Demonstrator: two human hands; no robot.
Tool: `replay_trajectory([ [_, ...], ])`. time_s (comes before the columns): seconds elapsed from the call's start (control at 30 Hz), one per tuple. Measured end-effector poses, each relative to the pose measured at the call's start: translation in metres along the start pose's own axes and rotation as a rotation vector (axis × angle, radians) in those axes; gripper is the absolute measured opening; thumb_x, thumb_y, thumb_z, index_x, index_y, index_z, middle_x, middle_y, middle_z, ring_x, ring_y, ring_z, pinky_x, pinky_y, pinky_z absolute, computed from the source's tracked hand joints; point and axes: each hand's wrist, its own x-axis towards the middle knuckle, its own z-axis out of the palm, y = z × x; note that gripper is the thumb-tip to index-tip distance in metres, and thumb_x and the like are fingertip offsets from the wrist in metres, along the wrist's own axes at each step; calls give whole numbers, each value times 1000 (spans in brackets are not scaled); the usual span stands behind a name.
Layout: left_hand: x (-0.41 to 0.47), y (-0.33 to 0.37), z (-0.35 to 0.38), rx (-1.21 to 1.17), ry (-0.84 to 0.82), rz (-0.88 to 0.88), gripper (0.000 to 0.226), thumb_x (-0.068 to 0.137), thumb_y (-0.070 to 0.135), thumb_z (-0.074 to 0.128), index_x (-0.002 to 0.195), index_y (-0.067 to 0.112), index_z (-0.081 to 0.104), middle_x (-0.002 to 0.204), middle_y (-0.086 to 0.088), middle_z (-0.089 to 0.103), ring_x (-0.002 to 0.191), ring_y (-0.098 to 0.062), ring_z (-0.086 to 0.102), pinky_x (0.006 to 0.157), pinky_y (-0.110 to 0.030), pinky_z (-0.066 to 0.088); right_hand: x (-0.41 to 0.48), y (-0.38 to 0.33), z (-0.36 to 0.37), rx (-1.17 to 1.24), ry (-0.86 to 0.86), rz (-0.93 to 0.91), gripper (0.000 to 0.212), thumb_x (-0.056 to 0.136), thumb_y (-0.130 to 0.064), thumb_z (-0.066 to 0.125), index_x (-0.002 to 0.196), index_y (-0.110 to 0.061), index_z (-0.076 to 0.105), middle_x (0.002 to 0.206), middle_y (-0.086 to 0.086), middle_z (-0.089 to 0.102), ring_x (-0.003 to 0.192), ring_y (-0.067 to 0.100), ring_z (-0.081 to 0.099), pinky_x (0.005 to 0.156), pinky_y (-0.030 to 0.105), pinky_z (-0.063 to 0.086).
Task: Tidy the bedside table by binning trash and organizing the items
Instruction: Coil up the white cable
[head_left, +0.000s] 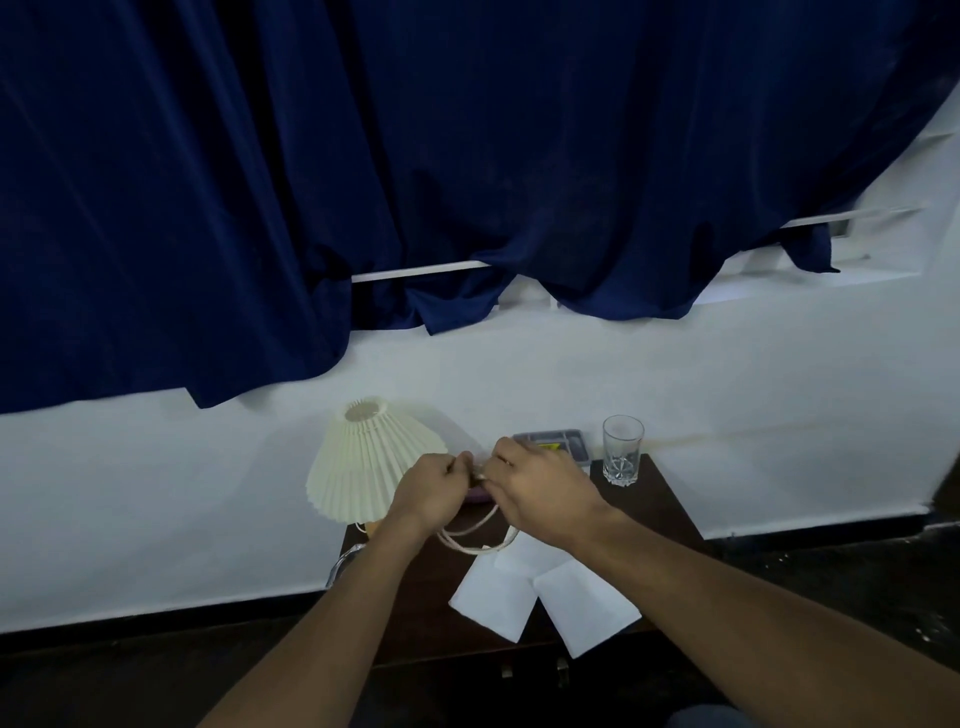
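Grip, left hand (431, 488): fingers curled, pinching one end of a thin cream-white cord (475, 545). Knuckles face the camera.

Grip, right hand (540, 486): fingers curled, closed on the same cord just beside the left hand, the two nearly touching at the fingertips.

Cord: hangs from between the hands in a loose doubled loop. The bottom of the loop reaches the upper edge of the papers, above the dark brown wooden tabletop (660, 499).

Pleated cream lampshade (371, 457): rear left of the tabletop, tilted, partly behind the left hand.

Grey plastic compartment tray (558, 441): rear centre against the white wall (727, 389), something yellow inside, partly hidden by the right hand.

Clear cut-glass tumbler (622, 449): upright, just right of the tray.

Two white paper sheets (493, 597): front of the tabletop, side by side, overhanging the front edge.

Small purple item (475, 498): under the hands, mostly hidden, kind cannot be told.

Shiny curved object (340, 564): left edge of the tabletop, unclear.

Dark blue curtain (415, 156): hangs above, over the wall.
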Motion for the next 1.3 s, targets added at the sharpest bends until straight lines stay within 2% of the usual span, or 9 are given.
replay_trajectory([
  [0.1, -4, -6, 3, -20, 22, 48, 43, 107, 37, 44, 72, 17, 60, 64, 2, 54, 69, -22, 53, 67, -34, 41, -3, 7, -1, 257, -109, 129, 26, 103, -30, 51, 101, -15, 72, 96, 4, 66, 83, 27, 66, 67, 42, 54],
  [0.27, -11, -48, 7, -201, 51, -119, 38, 106, 32, 48, 83, 5, 62, 71, -10, 57, 59, -24, 57, 57, -35, 49, 3, 27, -2, 606, 103, 665, 22, 103, -23, 51, 87, -14, 64, 79, -4, 74, 73, 21, 71, 77, 40, 56],
  [0.5, -7, -37, 24, -128, 126, -135, 41, 107, 38, 43, 80, 13, 62, 77, -9, 62, 81, -33, 64, 70, -34, 45, -5, 1, 17, 772, -296, 661, 36, 85, -57, 71, 94, -23, 74, 85, -11, 74, 80, 1, 68, 75, 25, 56],
  [0.6, -10, -27, 25, 46, 160, -27, 42, 108, 34, 39, 91, 9, 69, 84, -7, 65, 89, -30, 64, 73, -31, 38, -4, -3, 24, 1052, -433, 782, 23, 90, -41, 74, 79, -21, 76, 68, -8, 66, 62, 5, 61, 62, 25, 50],
  [0.7, -10, -28, 22, 7, 143, -40, 45, 108, 36, 37, 82, 12, 64, 80, -7, 65, 83, -28, 63, 70, -32, 38, -7, -4, 27, 1298, -442, 834, 17, 94, -18, 70, 83, -28, 79, 79, 1, 74, 73, 12, 68, 73, 31, 56],
  [0.83, -10, -27, 20, -237, -3, -204, 46, 106, 38, 41, 69, 19, 60, 59, 4, 55, 57, -16, 52, 64, -32, 41, -15, -2, 30, 759, -317, 490, 60, 81, -32, 79, 136, -31, 55, 106, -11, 61, 88, 5, 61, 81, 26, 52],
  [1.0, -11, -29, 20, -248, -83, -269, 42, 104, 36, 46, 77, 16, 70, 66, 3, 65, 64, -14, 61, 60, -27, 45, -19, -1, 24, 61, -33, -71, 11, 82, -21, 71, 89, -13, 70, 88, 4, 64, 74, 25, 67, 48, 34, 49],
  [1.2, -14, -37, 26, -197, -75, -260, 38, 101, 29, 48, 67, 18, 62, 66, 3, 61, 64, -13, 56, 58, -27, 39, -22, -3, 21, 63, -119, -166, 33, 98, -34, 51, 125, -19, 64, 117, 0, 65, 100, 22, 65, 59, 41, 57],
  [1.3, -14, -36, 29, -150, -62, -269, 34, 99, 28, 48, 74, 14, 65, 70, 0, 64, 67, -15, 58, 58, -28, 40, -22, -5, 21, 93, -127, -192, 23, 94, -30, 54, 108, -18, 68, 105, 1, 65, 90, 23, 65, 55, 38, 53],
])
